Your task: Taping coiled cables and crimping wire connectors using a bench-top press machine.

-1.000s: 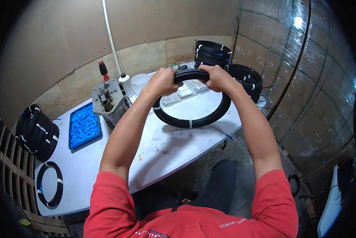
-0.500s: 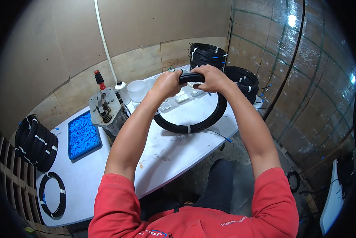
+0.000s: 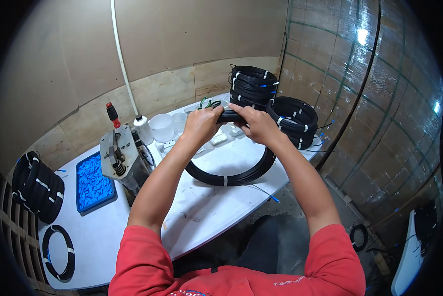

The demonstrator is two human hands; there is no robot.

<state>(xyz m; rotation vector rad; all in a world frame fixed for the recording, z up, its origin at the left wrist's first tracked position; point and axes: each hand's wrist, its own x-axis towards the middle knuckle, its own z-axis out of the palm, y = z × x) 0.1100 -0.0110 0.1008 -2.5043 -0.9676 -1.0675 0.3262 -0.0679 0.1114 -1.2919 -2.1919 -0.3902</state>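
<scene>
A coil of black cable (image 3: 234, 178) hangs between my hands over the white table, its lower edge toward me. White tape binds its near side, and a loose end with a blue tip trails off to the right. My left hand (image 3: 201, 124) is wrapped round the far part of the coil. Close beside it, my right hand (image 3: 254, 123) grips the same stretch, its fingers curled over the bundle. Part of the cable is hidden under both palms.
Stacked black coils (image 3: 253, 84) and another pile of coils (image 3: 294, 118) stand at the far right. Left of me are a hand press (image 3: 120, 150), a tray of blue pieces (image 3: 96, 202), a flat coil (image 3: 69, 254) and more coils (image 3: 39, 190). Tubs (image 3: 161, 127) and a bottle (image 3: 142, 129) sit behind.
The whole view has shifted, so most things sit lower in it. Both hands still hold the coil, with only slight movement.
</scene>
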